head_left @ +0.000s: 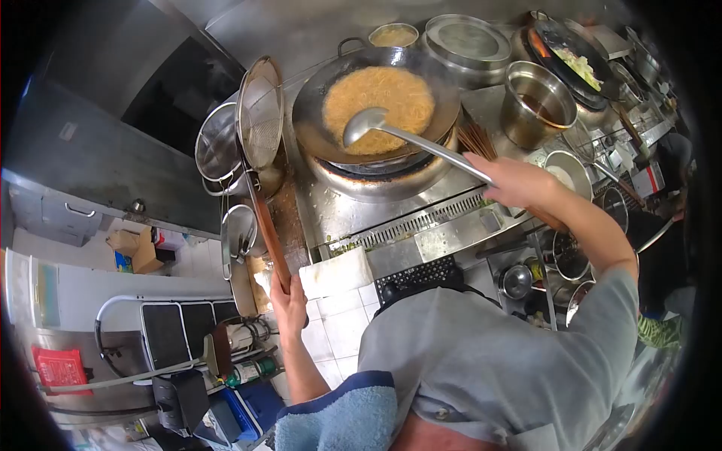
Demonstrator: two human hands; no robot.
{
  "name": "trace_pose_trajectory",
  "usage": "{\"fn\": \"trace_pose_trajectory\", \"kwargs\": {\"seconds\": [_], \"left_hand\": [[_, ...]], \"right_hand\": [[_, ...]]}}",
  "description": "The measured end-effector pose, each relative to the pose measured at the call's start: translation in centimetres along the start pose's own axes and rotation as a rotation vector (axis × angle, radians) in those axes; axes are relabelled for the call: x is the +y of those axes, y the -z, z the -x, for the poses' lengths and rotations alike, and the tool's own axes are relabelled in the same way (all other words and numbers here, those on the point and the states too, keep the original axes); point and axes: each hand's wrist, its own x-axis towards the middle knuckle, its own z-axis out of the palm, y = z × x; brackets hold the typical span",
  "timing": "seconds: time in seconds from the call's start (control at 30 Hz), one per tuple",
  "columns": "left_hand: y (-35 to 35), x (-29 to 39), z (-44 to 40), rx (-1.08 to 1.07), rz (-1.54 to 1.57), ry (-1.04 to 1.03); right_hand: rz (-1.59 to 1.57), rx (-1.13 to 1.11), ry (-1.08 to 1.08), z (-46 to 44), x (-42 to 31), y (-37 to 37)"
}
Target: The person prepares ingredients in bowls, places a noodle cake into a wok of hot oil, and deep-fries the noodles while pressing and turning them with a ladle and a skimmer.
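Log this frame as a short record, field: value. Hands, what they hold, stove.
left hand: gripping the wooden handle of a round mesh strainer
right hand: gripping a ladle
ladle bowl: over the near wok; contact with liquid unclear
near wok: on burner, holds orange-brown liquid
strainer position: beside near wok, on its left
metal pot: right of near wok, dark liquid inside
far wok: pale food pieces
white cloth: at stove's front edge

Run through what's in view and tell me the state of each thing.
Left hand, closed on strainer's wooden handle
Strainer, tilted
Right hand, closed on ladle
Ladle, bowl over wok
Wok, uncovered, orange-brown liquid inside
Metal pot, uncovered, dark liquid inside
Far wok, uncovered, pale food inside
Cardboard box, open
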Motion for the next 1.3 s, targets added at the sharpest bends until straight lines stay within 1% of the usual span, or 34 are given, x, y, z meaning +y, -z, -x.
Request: {"fn": "trace_pose_trajectory", "kwargs": {"seconds": [0.03, 0.13, 0.17, 0.27, 0.3, 0.37, 0.47, 0.57, 0.6, 0.67, 0.7, 0.77, 0.87, 0.97, 1.07, 1.17, 1.27, 1.3], "left_hand": [[0.3, 0.1, -0.8, -0.018, -0.032, -0.014], [0.5, 1.3, -3.8, -0.07, -0.103, -0.054], [0.5, 1.6, -4.5, -0.087, -0.127, -0.056], [-0.5, 1.4, -8.7, -0.055, -0.329, -0.277], [-1.0, 1.9, -9.9, -0.073, -0.316, -0.262], [-1.8, 2.6, -11.8, -0.11, -0.312, -0.236], [-2.6, 3.2, -14.3, -0.144, -0.374, -0.247], [-3.4, 3.2, -16.2, -0.14, -0.494, -0.233], [-3.6, 3.4, -16.7, -0.145, -0.516, -0.258], [-3.8, 4.3, -17.2, -0.148, -0.56, -0.304], [-3.9, 4.5, -17.7, -0.148, -0.583, -0.326], [-4.2, 4.7, -18.9, -0.171, -0.627, -0.295], [-5.2, 6.0, -19.4, -0.185, -0.68, -0.332], [-6.1, 5.6, -21.0, -0.23, -0.678, -0.305], [-6.4, 5.1, -21.8, -0.245, -0.677, -0.295], [-6.0, 4.2, -21.9, -0.196, -0.708, -0.405], [-5.9, 4.9, -21.6, -0.251, -0.705, -0.358], [-5.9, 4.8, -21.4, -0.26, -0.697, -0.34]], "right_hand": [[-0.017, -0.02, -0.01, 1.0, -0.2, 0.2], [0.0, 0.088, -0.016, 2.2, -0.6, 0.6], [-0.036, 0.122, 0.001, 1.6, -0.5, 0.4], [-0.109, 0.242, 0.037, -3.6, 0.0, -0.1], [-0.109, 0.277, 0.035, -5.5, -0.3, -0.4], [-0.15, 0.258, 0.033, -8.0, -1.4, -0.3], [-0.088, 0.14, -0.024, -9.3, -1.9, -0.2], [0.025, 0.12, -0.013, -7.4, -0.1, -1.5], [0.065, 0.178, 0.028, -5.6, 0.0, -1.8], [0.01, 0.02, -0.135, -2.4, -1.1, -0.5], [0.02, 0.035, -0.13, -0.8, -1.5, -0.2], [0.044, 0.07, -0.118, 1.3, -1.4, 0.1], [-0.011, 0.137, -0.081, 1.2, -0.7, -0.4], [-0.015, 0.267, -0.012, -0.7, -0.6, -1.6], [-0.091, 0.091, -0.104, 0.1, -2.3, -0.2], [-0.213, 0.052, -0.019, 1.4, -0.5, 0.3], [-0.136, 0.306, 0.188, -0.8, 2.8, -1.1], [-0.163, 0.262, 0.125, -1.8, 2.2, -0.4]]}}
